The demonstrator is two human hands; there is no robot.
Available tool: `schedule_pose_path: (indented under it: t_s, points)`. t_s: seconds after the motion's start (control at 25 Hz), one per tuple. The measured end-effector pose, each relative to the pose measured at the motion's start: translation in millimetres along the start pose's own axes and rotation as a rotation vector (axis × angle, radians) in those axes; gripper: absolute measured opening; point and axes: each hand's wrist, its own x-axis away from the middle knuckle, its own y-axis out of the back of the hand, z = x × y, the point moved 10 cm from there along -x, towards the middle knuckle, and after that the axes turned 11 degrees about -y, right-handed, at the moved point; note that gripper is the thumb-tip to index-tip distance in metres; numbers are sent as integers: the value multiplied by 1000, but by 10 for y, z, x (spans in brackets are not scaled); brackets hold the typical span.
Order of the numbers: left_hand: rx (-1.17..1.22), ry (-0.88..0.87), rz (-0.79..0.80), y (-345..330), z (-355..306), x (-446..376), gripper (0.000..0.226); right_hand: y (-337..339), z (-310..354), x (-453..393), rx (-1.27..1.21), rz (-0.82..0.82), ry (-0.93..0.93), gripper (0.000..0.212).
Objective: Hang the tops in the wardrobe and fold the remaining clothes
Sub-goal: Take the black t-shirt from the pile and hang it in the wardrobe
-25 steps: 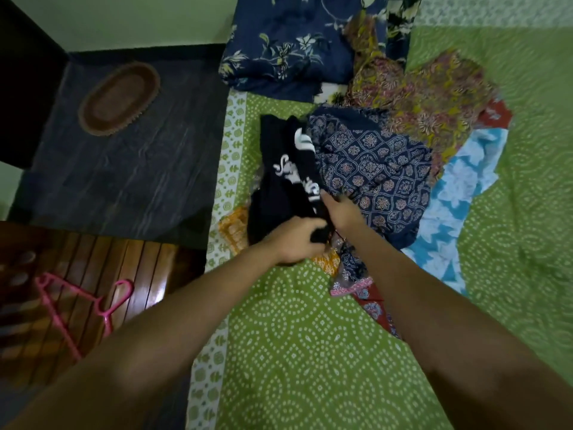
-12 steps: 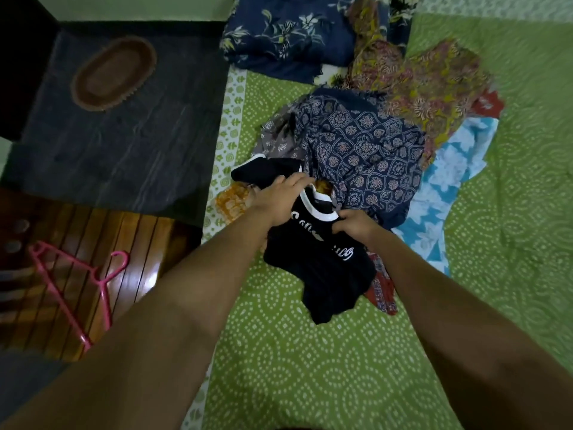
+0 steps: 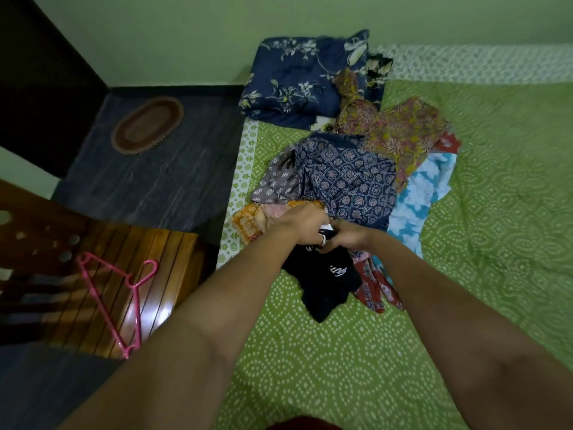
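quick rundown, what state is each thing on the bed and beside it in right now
black top: bunched, gripped at its collar by both hands
left hand: gripping the collar
right hand: gripping the collar
pink hanger: empty, lying flat on the wooden surface
clothes pile: unfolded, heaped
floral blanket: folded

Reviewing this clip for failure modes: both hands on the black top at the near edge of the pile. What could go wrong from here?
1. Both the left hand and right hand grip the black top bunched at its collar; it may be awkward to thread onto a hanger.
2. The pink hanger lies off the bed on the wooden surface; reaching it probably means freeing a hand.
3. The top touches the red printed cloth, which might drag along.
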Motion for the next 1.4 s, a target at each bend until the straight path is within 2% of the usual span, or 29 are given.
schedule_pose_path:
  t_s: [0.04, 0.08, 0.16, 0.24, 0.32, 0.4, 0.48, 0.52, 0.6, 0.76, 0.8, 0.88, 0.92, 0.96, 1.08, 1.12, 1.2, 1.24, 1.32, 1.4]
  points:
    - [-3, -11, -2, 122, -137, 142, 18, 36, 71, 185, 103, -57, 30, 37]
    - [11, -15, -1, 243, -273, 327, 17, 65, 133, 420, 233, -123, 55, 28]
    - [90, -3, 9, 445, -507, 692, 22, 144, 193, 841, 466, -264, 46, 32]
    - [148, 24, 3, 593, -741, 1051, 30, 200, 204, 1285, 599, -369, -3, 38]
    - [152, 41, -47, 758, -966, 1378, 32, 203, 211, 1741, 690, -460, -30, 33]
    - [34, 45, -107, 930, -1126, 1656, 25, 243, 199, 2176, 797, -655, -47, 23]
    - [-172, 85, -140, 1009, -1257, 1980, 18, 159, 135, 2623, 905, -886, -35, 26]
    - [-241, 128, -138, 972, -1290, 2142, 20, 40, 56, 2778, 920, -938, -16, 27]
    - [-298, 249, -75, 727, -1308, 2462, 29, -261, -192, 2947, 827, -893, 13, 30]
    - [-292, 403, 90, -39, -1347, 3088, 34, -933, -600, 3121, 715, -640, -25, 35]
    - [-289, 396, 159, -209, -1337, 3224, 32, -1083, -674, 3165, 725, -556, -29, 36]
    - [-237, 339, 304, -463, -1247, 3429, 30, -1234, -873, 3279, 716, -452, -79, 17]
    - [-195, 299, 344, -504, -1215, 3490, 31, -1226, -983, 3309, 669, -429, -111, 17]
    - [-147, 263, 338, -476, -1190, 3519, 31, -1165, -1050, 3323, 621, -431, -129, 26]
    - [-13, 257, 164, -114, -1121, 3465, 31, -872, -981, 3367, 532, -516, -136, 21]
    - [15, 278, 95, 17, -1084, 3394, 35, -720, -956, 3333, 500, -548, -165, 28]
    - [20, 343, -78, 265, -983, 3189, 25, -480, -834, 3264, 462, -580, -229, 38]
    - [51, 398, -190, 372, -897, 3079, 20, -346, -734, 3203, 480, -640, -227, 34]
    - [269, 531, -425, 461, -702, 2898, 25, -55, -498, 3024, 441, -821, -164, 25]
    - [513, 593, -523, 404, -626, 2752, 44, 162, -368, 2796, 212, -904, -80, 40]
